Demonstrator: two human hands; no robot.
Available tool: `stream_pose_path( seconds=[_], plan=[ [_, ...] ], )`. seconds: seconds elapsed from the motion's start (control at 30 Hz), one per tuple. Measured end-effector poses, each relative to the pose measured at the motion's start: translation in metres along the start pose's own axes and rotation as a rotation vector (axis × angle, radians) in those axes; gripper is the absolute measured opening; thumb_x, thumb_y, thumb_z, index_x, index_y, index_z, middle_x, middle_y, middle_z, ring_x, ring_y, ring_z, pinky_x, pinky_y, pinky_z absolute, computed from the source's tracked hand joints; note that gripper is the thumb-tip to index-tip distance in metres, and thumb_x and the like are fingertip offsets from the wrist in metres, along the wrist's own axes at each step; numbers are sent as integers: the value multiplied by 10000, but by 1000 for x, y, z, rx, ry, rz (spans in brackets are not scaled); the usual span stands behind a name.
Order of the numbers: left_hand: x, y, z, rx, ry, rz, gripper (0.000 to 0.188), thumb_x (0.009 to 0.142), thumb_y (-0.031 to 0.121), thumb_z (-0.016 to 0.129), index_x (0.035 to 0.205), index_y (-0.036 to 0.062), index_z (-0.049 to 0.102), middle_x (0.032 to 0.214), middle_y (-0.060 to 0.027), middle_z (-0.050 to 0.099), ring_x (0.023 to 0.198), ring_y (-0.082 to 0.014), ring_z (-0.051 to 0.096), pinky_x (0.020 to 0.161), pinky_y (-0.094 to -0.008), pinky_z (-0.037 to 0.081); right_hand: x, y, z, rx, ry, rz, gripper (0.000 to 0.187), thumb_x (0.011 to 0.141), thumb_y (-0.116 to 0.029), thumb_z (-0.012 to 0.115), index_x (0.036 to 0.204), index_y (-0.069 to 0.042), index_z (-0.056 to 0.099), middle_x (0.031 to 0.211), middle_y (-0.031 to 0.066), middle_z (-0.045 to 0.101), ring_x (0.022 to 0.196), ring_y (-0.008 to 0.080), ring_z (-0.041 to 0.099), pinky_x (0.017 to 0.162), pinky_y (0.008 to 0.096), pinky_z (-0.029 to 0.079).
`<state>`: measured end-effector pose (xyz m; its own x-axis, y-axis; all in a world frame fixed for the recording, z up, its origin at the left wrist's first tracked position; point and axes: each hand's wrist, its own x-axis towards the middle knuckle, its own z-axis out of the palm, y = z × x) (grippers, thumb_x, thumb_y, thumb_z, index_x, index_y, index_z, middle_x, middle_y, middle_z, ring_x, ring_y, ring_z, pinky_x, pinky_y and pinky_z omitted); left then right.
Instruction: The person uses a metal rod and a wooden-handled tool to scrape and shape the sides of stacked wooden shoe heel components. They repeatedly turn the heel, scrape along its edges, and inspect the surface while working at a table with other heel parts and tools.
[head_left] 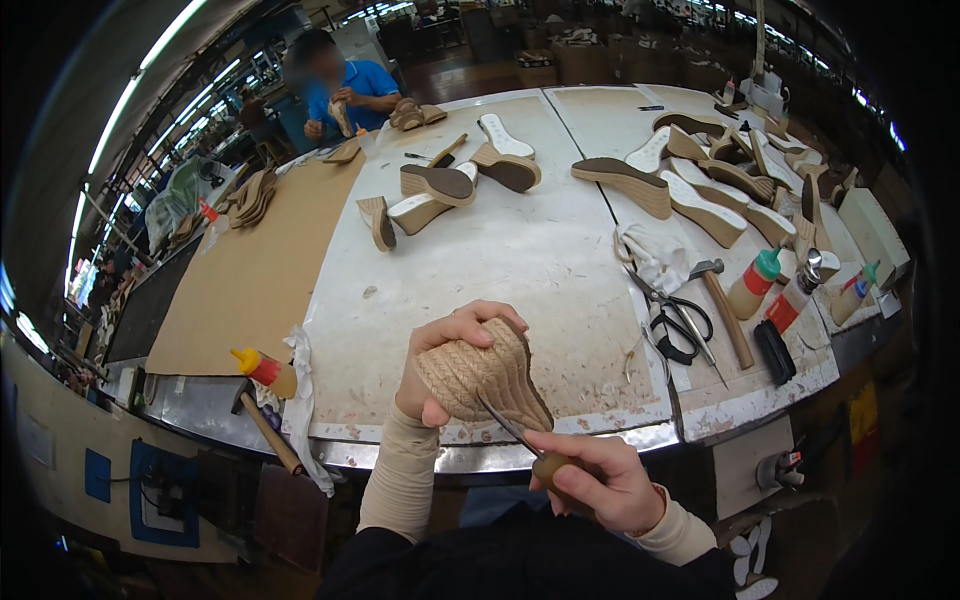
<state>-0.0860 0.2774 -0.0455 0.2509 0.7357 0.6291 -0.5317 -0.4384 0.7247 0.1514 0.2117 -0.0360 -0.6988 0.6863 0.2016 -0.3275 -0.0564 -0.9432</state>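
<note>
Far left of my grip, a glue bottle (265,371) with a red-and-yellow cap lies at the table edge (560,455), a hammer (263,428) just below it and a white rag (300,400) beside both. My left hand (440,365) is wrapped tight around a rope-covered wedge sole (487,375), thumb under, fingers over the top, holding it tilted just above the near edge. My right hand (598,480) is closed on the wooden handle of a knife (520,440); its blade slants up-left and touches the wedge's lower side. Nothing stands between my hands. Right of the grip lie scissors (680,320), a second hammer (725,310), then three more bottles (790,295). Beyond, well apart, loose soles (620,180) are scattered; across the table another person (345,90) handles one.
</note>
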Motion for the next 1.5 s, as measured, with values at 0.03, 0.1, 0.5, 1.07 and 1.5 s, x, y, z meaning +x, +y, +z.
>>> stream_pose_path(
  seconds=[0.03, 0.1, 0.5, 1.07, 1.5],
  plan=[
    [0, 1, 1, 22, 1, 1, 870, 528, 619, 877, 1140, 54, 627, 1211, -264, 515, 1052, -337, 588, 853, -425, 543, -1, 0, 0, 67, -20, 22, 405, 1006, -118, 504, 1392, -1, 479, 887, 52, 640, 612, 67, 553, 577, 199, 477],
    [0, 2, 4, 1, 10, -7, 861, 522, 605, 883, 1135, 54, 633, 1212, -263, 514, 1046, -334, 591, 849, -421, 544, -2, -1, -1, 197, -63, 57, 417, 1020, -126, 472, 1416, 1, 443, 916, 76, 639, 621, 78, 559, 580, 205, 484],
    [5, 10, 5, 150, -128, 6, 818, 580, 588, 861, 1144, 53, 606, 1196, -296, 498, 1074, -361, 582, 918, -453, 529, 2, -10, -14, 508, -238, 220, 436, 1047, -194, 413, 1443, -11, 401, 919, 142, 625, 617, 112, 574, 573, 235, 496],
    [5, 9, 9, 339, 78, 74, 859, 502, 591, 887, 1120, 47, 641, 1212, -263, 528, 1039, -314, 586, 876, -407, 514, 6, -22, 3, -732, 67, -337, 446, 903, -35, 633, 1337, 13, 543, 791, 89, 622, 623, 139, 556, 583, 261, 457],
    [-1, 6, 7, 49, 37, 37, 850, 510, 624, 870, 1116, 67, 655, 1221, -268, 509, 1039, -325, 595, 864, -413, 540, 2, -10, -2, -234, -22, -157, 389, 981, -107, 541, 1349, 18, 528, 834, 50, 663, 654, 86, 575, 648, 235, 476]
  ],
)
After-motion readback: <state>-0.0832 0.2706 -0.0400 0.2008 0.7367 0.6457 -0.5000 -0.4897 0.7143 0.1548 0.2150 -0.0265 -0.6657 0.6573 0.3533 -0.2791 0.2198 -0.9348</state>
